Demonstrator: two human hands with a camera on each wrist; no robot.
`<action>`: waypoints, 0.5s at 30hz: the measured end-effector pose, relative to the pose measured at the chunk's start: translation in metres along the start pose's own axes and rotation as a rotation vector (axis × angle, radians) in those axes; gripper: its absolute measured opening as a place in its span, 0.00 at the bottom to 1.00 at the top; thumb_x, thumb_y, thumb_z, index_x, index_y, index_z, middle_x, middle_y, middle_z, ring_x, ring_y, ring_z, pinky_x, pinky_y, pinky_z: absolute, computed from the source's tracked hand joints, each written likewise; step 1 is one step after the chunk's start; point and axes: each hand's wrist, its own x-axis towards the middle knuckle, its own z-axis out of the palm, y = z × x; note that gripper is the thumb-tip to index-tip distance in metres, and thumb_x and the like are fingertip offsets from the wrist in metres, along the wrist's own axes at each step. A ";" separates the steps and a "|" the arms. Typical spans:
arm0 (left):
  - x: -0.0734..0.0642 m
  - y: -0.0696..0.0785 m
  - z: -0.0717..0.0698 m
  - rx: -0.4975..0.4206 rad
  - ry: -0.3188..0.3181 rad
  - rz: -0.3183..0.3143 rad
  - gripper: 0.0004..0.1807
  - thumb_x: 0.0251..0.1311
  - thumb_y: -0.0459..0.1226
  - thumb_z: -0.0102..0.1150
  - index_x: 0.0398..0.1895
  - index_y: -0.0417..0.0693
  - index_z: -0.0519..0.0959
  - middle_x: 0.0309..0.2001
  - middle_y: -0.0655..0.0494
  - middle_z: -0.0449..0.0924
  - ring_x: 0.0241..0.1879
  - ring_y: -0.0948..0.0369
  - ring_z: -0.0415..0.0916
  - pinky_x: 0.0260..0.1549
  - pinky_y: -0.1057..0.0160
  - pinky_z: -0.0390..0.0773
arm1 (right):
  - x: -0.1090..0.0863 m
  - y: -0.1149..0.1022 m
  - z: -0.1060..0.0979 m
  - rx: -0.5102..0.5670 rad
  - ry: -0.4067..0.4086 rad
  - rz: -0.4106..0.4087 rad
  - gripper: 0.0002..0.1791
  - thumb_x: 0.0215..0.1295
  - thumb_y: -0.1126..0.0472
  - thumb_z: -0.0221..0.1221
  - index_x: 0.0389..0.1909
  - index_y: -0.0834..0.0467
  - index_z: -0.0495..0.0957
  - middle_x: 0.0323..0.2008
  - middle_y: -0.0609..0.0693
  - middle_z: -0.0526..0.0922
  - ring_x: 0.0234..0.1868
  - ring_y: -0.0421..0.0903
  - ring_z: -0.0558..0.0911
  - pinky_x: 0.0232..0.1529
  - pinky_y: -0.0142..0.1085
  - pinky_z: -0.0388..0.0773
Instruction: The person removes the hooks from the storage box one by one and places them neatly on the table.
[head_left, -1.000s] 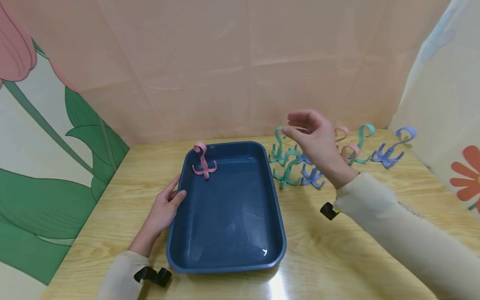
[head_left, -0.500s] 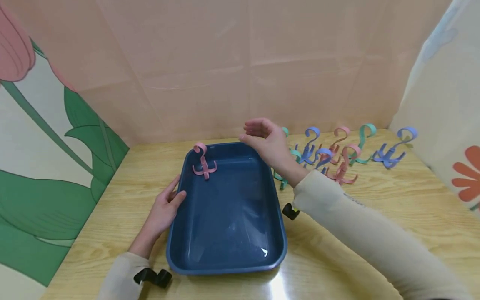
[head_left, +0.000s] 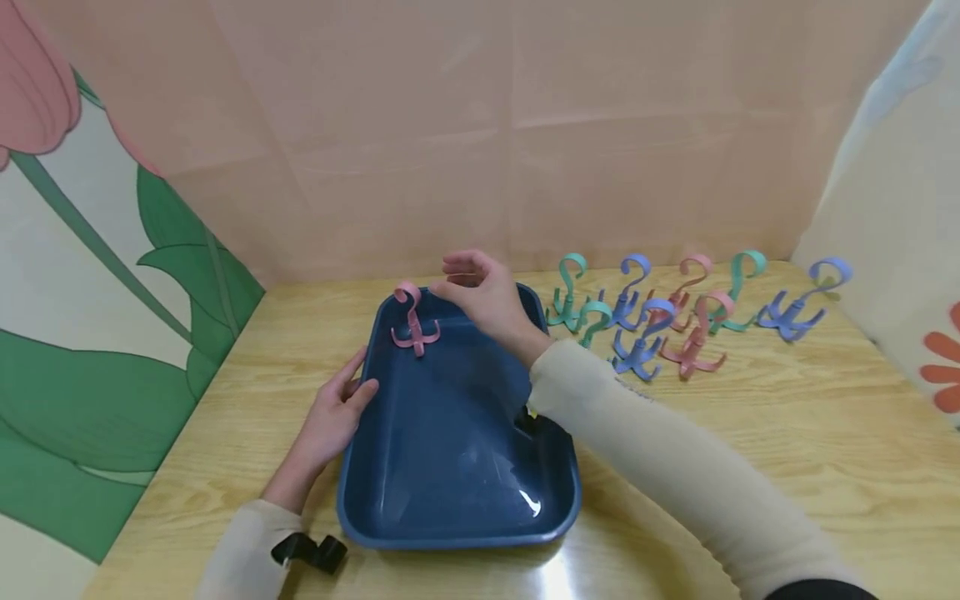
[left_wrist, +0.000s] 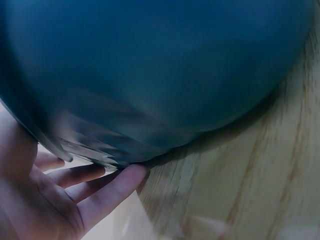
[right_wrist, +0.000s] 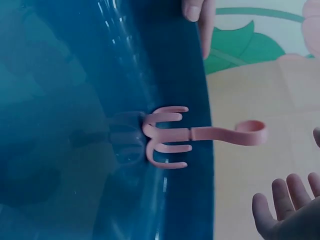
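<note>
A deep blue plastic tray (head_left: 457,433) lies on the wooden table. My left hand (head_left: 330,419) grips its left rim, thumb over the edge and fingers against the outer wall, as the left wrist view also shows of the hand (left_wrist: 75,195). A pink multi-prong hanging hook (head_left: 415,329) stands upright in the tray's far left corner, its curl above the rim. My right hand (head_left: 491,296) hovers over the tray's far end, right of that hook, fingers loosely bent and holding nothing. In the right wrist view its fingers (right_wrist: 285,200) are apart from the pink hook (right_wrist: 170,134).
Right of the tray stand several similar hooks: green ones (head_left: 567,304), blue ones (head_left: 636,358) and pink ones (head_left: 693,350). One blue hook (head_left: 791,317) is farthest right. A peach-coloured backdrop (head_left: 420,167) rises behind the table (head_left: 787,433).
My right hand has moved left from above the group of hooks to over the tray's far end. The left hand keeps its grip and the pink hook stays in its corner.
</note>
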 end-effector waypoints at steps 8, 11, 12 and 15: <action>0.002 -0.003 0.002 0.001 0.003 0.006 0.31 0.78 0.39 0.45 0.81 0.57 0.53 0.65 0.34 0.72 0.58 0.43 0.77 0.55 0.45 0.77 | 0.013 0.021 0.023 0.034 -0.055 0.076 0.27 0.62 0.56 0.71 0.61 0.54 0.78 0.55 0.51 0.82 0.55 0.49 0.81 0.58 0.44 0.77; 0.002 -0.004 0.002 0.005 0.001 0.003 0.31 0.78 0.39 0.45 0.81 0.57 0.52 0.66 0.35 0.71 0.58 0.43 0.77 0.55 0.45 0.77 | 0.016 0.026 0.030 0.024 -0.082 0.086 0.28 0.61 0.57 0.71 0.62 0.55 0.77 0.56 0.52 0.82 0.55 0.48 0.81 0.58 0.43 0.77; 0.003 -0.004 0.002 0.002 0.002 0.003 0.31 0.78 0.39 0.45 0.81 0.57 0.52 0.65 0.35 0.72 0.58 0.43 0.77 0.54 0.45 0.77 | 0.018 0.027 0.032 0.023 -0.089 0.088 0.28 0.61 0.58 0.71 0.62 0.55 0.77 0.56 0.53 0.82 0.55 0.48 0.81 0.59 0.43 0.76; 0.003 -0.004 0.001 -0.007 0.000 0.016 0.31 0.78 0.38 0.45 0.81 0.56 0.53 0.64 0.34 0.73 0.56 0.43 0.78 0.53 0.46 0.79 | 0.021 0.030 0.038 0.024 -0.094 0.098 0.28 0.61 0.59 0.71 0.62 0.56 0.77 0.55 0.53 0.83 0.54 0.47 0.82 0.59 0.42 0.76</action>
